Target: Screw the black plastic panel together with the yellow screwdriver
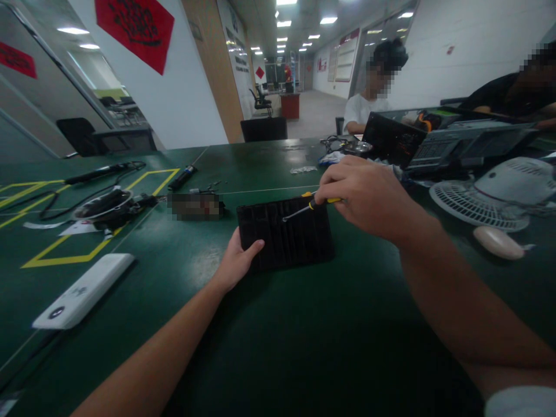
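Observation:
A flat black rectangular panel with raised ribs (295, 240) is tilted up just above the green table or resting on it; I cannot tell which. My left hand (238, 260) grips its left edge, with the thumb on the face and the fingers hidden behind. Pinched in my right hand (360, 194) is a screwdriver (299, 214) with a yellow and black handle. Its thin metal shaft slants down to the left, and the tip is over the middle of the panel. Whether the tip touches the panel is unclear. A small yellow piece (306, 194) shows at the panel's top edge.
A white power strip (84, 292) lies at the left. Behind it are cables with a black bundle (104, 208) and a blurred-out box (195, 207). On the right are a white fan (482, 194), a computer mouse (498, 241) and an opened metal case (469, 145). Two people sit beyond.

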Demonstrator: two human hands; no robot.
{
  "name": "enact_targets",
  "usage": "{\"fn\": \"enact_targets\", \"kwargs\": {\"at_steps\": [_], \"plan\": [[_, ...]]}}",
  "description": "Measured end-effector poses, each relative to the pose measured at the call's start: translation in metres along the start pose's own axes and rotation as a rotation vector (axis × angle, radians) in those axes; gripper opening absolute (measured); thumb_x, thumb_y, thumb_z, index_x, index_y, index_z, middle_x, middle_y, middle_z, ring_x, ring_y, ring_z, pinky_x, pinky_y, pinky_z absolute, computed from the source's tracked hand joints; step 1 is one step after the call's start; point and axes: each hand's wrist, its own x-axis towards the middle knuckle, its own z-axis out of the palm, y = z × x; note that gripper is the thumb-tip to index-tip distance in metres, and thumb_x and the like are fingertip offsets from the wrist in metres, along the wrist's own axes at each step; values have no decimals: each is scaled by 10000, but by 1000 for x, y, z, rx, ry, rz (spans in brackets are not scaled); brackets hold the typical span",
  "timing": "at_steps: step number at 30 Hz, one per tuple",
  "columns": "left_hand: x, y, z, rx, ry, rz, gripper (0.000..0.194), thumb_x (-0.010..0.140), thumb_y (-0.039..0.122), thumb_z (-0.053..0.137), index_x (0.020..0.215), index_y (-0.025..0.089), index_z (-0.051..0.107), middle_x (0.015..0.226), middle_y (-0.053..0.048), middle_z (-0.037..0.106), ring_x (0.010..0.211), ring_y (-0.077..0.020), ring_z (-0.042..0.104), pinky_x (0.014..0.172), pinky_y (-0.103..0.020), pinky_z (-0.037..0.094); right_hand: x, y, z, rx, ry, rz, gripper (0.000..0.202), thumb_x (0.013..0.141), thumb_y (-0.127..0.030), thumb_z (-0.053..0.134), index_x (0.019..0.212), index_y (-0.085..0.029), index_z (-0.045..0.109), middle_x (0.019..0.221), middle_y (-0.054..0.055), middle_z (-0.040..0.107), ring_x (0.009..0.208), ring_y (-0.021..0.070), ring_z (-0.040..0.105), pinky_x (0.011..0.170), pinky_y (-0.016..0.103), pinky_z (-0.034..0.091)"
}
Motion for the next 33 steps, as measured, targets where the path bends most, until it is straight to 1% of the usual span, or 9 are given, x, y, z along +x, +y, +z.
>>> {"fn": "enact_targets", "kwargs": {"at_steps": [5, 10, 18, 22, 25, 27, 29, 31, 33], "plan": [[0, 0, 0, -2, 2, 8, 626, 832, 379, 780, 1380, 203, 536, 1388, -142, 685, 1302, -346, 662, 1148, -593, 510, 1, -1, -1, -9, -5, 8, 361, 945, -80, 497, 966, -244, 818, 1050, 89, 739, 987, 282, 604, 726, 383, 387], [1, -3, -1, 4, -3, 12, 642, 827, 395, 790, 1389, 207, 540, 1381, -135, 694, 1283, -342, 673, 1135, -580, 522, -1, -2, -3, -19, -57, 54, 303, 900, -93, 550, 1016, -228, 795, 1075, 86, 735, 1007, 274, 622, 718, 360, 386], [0, 0, 0, 31, 12, 20, 629, 829, 387, 776, 1384, 208, 542, 1373, -127, 695, 1286, -332, 671, 1135, -552, 522, -7, -12, -12, -47, -168, 199, 234, 871, -243, 627, 1038, -231, 789, 1000, 73, 768, 879, 257, 663, 643, 351, 311], [0, 0, 0, 55, 4, 31, 612, 842, 371, 751, 1394, 216, 537, 1380, -120, 693, 1291, -322, 671, 1136, -538, 523, -9, -15, -11, -43, -283, 277, 278, 947, -366, 575, 1050, -225, 791, 970, 96, 792, 877, 292, 699, 654, 360, 334], [1, -2, -1, 33, 3, 33, 618, 841, 369, 755, 1398, 210, 539, 1386, -127, 688, 1299, -323, 664, 1132, -541, 524, -9, -12, -11, 12, -342, 278, 368, 1007, -409, 494, 1074, -209, 795, 972, 109, 795, 885, 295, 712, 679, 367, 386], [1, -4, -1, 9, 12, 41, 620, 833, 361, 770, 1389, 202, 546, 1377, -133, 687, 1302, -326, 660, 1141, -551, 513, -10, -7, -15, 137, -335, 271, 356, 1004, -404, 504, 1076, -211, 795, 984, 85, 800, 880, 261, 717, 727, 362, 439], [1, -6, -1, -10, 14, 52, 618, 831, 346, 779, 1386, 201, 549, 1387, -136, 681, 1324, -329, 646, 1156, -557, 498, -13, 3, -19, 287, -276, 306, 338, 982, -427, 542, 1065, -217, 794, 972, 57, 800, 854, 227, 720, 773, 354, 485], [1, -8, -1, -23, 2, 59, 602, 836, 332, 780, 1378, 201, 553, 1386, -138, 681, 1330, -327, 643, 1154, -556, 499, -20, 17, -20, 364, -164, 401, 359, 931, -485, 611, 1082, -216, 793, 991, 61, 800, 868, 236, 726, 791, 367, 519], [2, -9, 0, -34, -13, 66, 578, 843, 319, 775, 1365, 200, 555, 1373, -136, 688, 1316, -321, 653, 1148, -550, 506, -32, 33, -11, 379, -69, 529, 418, 848, -542, 689, 1083, -213, 795, 1023, 88, 799, 908, 276, 733, 798, 406, 538]]}}
